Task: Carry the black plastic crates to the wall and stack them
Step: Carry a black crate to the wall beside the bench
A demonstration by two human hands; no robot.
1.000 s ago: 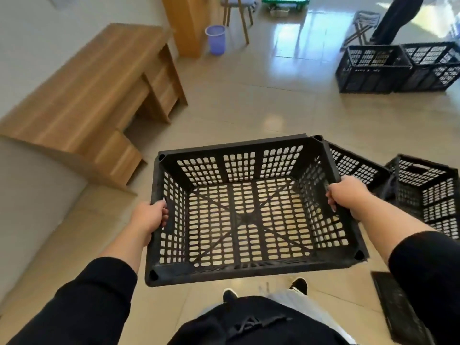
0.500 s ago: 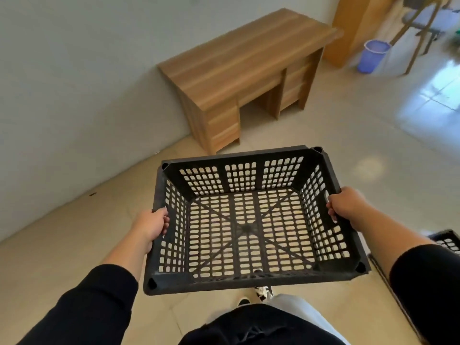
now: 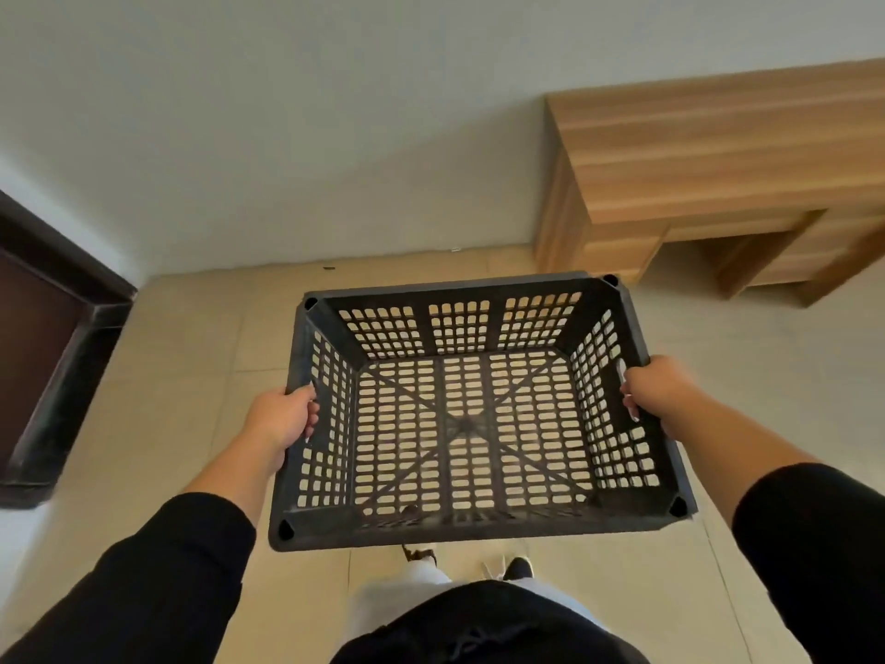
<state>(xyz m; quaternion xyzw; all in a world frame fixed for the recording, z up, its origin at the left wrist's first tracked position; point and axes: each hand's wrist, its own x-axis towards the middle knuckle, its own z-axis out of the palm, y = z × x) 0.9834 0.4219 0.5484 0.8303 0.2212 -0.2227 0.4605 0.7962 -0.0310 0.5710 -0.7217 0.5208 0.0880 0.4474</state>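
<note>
I hold one empty black plastic crate level in front of me, above the tiled floor. Its walls and bottom are perforated, and the floor shows through the holes. My left hand grips the handle slot in the crate's left wall. On the opposite wall, my right hand is closed around the right handle slot. The pale wall rises straight ahead, a short way beyond the crate's far rim. No other crates are in view.
A wooden desk stands against the wall at the right. A dark brown door frame is at the left edge. Beige floor tiles lie between the crate and the wall. My feet show below the crate.
I have turned left to face the wall. The desk slid from the upper middle to the right edge, the door frame came into view, and the other crates dropped out. Both hands kept their grip.
</note>
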